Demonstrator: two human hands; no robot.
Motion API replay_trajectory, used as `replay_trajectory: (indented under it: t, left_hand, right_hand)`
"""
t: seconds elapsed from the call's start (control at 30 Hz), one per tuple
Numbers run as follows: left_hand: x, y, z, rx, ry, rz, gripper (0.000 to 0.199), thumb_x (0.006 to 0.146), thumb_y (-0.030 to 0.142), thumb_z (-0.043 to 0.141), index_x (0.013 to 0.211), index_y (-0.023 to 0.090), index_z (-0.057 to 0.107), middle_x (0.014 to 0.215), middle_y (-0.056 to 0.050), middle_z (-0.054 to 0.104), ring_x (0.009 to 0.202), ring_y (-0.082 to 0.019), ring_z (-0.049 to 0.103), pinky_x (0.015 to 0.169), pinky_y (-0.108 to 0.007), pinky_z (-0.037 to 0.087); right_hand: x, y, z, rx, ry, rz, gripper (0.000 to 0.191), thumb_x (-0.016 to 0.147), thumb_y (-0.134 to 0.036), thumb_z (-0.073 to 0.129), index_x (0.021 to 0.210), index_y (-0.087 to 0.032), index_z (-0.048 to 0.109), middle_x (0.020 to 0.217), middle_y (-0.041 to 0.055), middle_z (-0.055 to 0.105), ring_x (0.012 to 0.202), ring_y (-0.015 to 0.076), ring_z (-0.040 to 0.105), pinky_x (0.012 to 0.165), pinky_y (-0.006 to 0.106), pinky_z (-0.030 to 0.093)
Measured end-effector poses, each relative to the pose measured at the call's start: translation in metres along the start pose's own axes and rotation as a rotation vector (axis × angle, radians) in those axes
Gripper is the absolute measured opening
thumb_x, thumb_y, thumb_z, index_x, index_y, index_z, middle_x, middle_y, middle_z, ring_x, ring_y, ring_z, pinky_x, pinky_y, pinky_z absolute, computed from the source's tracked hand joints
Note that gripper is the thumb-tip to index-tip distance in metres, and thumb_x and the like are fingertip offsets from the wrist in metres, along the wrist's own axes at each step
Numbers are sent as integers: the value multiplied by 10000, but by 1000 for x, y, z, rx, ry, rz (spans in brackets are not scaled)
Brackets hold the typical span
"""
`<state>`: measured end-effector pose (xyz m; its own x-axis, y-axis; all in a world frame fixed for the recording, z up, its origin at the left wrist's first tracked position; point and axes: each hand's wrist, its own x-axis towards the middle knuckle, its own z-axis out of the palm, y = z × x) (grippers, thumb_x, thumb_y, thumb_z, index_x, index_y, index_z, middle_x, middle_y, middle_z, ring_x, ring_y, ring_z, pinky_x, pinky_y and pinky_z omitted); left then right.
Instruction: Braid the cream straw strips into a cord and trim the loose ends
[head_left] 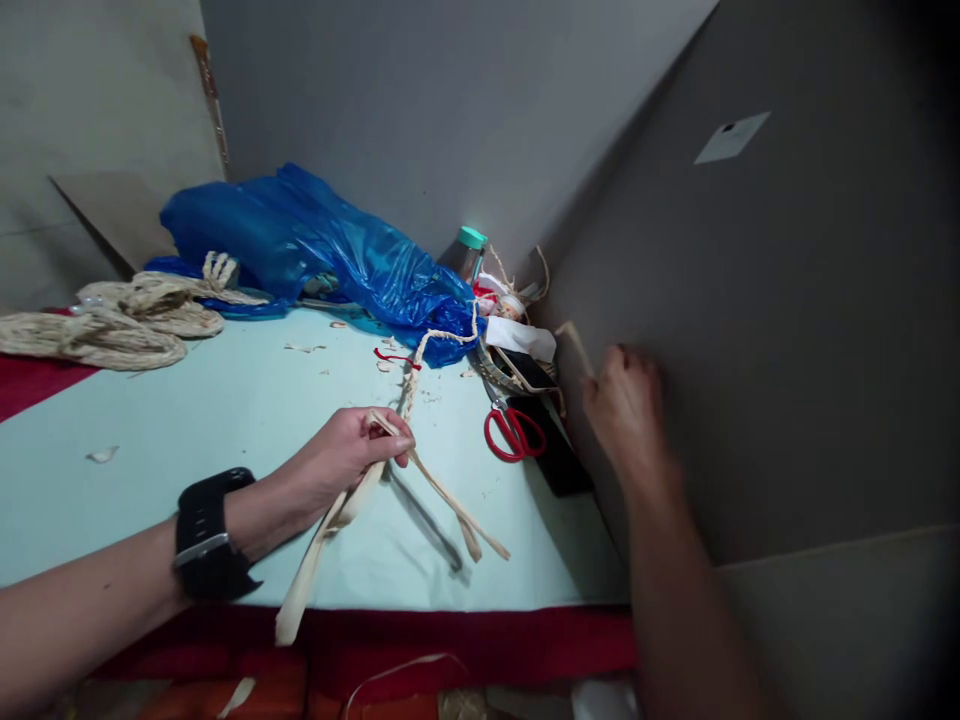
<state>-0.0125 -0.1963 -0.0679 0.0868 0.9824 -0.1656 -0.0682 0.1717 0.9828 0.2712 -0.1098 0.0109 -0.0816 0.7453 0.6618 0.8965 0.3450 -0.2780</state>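
My left hand (371, 440), with a black watch on its wrist, pinches a pale braid (409, 395) of dried plant fibre above the table. Loose flat strips (304, 585) hang from the fingers toward the table's front edge, and thinner ends (457, 510) trail to the right. The braid runs up past a red tie (397, 358) to the blue plastic bag. Close to the grey panel, my right hand (626, 410) is closed, slightly blurred, with a pale fibre strip (576, 345) sticking out from its fingertips. Red-handled scissors (514, 432) lie between the hands.
A dark phone-like slab (555, 460) lies beside the scissors. Behind are the blue bag (337, 250), a green-lidded jar (471, 240) and a white paper piece (521, 338). Fibre bundles (112, 335) lie at left. A grey panel (787, 330) stands close on the right.
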Motion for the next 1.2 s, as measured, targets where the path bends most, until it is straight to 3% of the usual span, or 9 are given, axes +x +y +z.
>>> replay_trajectory:
  t: [0.07,0.13,0.2,0.37,0.53,0.7,0.87,1.07,1.2]
  left_hand:
    - [-1,1,-1,-35,5,0,176,707,330,750,754,184,664,597,38,620,543,-114,456,536,-250,293]
    - [-1,2,-1,-63,9,-1,171,721,325,752,771,185,668,601,39,614,539,-109,451,522,-247,283]
    - [-2,3,-1,-80,7,-5,172,727,326,758,776,186,670,603,41,606,531,-103,440,511,-245,279]
    - [-3,1,-2,-87,-5,-3,165,741,315,762,749,178,671,622,39,590,553,-95,431,523,-234,296]
    - [-5,-2,-3,-65,-27,-11,164,816,334,719,898,194,696,735,19,639,536,-84,396,498,-241,247]
    - [-7,3,-2,-70,-38,-15,444,900,327,637,1329,359,528,795,53,631,527,-88,367,482,-228,225]
    - [-6,1,-3,-139,-37,-57,412,894,283,659,1284,299,526,843,36,662,526,-73,363,454,-194,219]
    - [-4,-1,-7,-186,-82,-119,163,826,224,727,974,180,675,884,-34,732,510,-55,408,432,-184,262]
    - [-5,1,-6,-228,-40,-168,117,816,188,720,931,167,707,764,-15,707,461,-45,415,406,-169,276]
  right_hand:
    - [-19,-12,12,27,-142,-118,328,819,-69,619,1130,-158,680,1112,158,669,1018,296,590,909,428,444]
    - [-42,-33,19,143,-348,-288,399,855,-124,677,1226,-271,671,1054,53,708,930,205,641,831,301,504]
    - [-62,-55,23,438,-552,-508,356,960,-137,584,1294,-246,643,1010,58,696,896,170,642,803,277,509]
    - [-79,-79,31,544,-557,-651,242,1010,-136,513,1132,-178,718,927,77,706,825,167,594,719,287,481]
    - [-74,-74,24,791,-596,-519,136,972,-153,602,1037,-181,719,920,64,729,854,167,644,773,292,510]
    - [-71,-67,1,1013,-310,-65,134,974,-224,599,905,-242,713,1087,37,675,1037,192,627,907,333,492]
    - [-72,-71,-3,1134,-253,266,95,1000,-262,546,1038,-265,633,954,-4,660,664,96,571,600,221,459]
    - [-93,-98,13,869,-599,305,233,1027,-375,482,910,-216,607,612,-55,506,528,91,400,508,226,315]
    - [-108,-115,14,595,-534,95,261,1008,-302,490,786,-204,587,738,6,588,706,148,542,671,280,414]
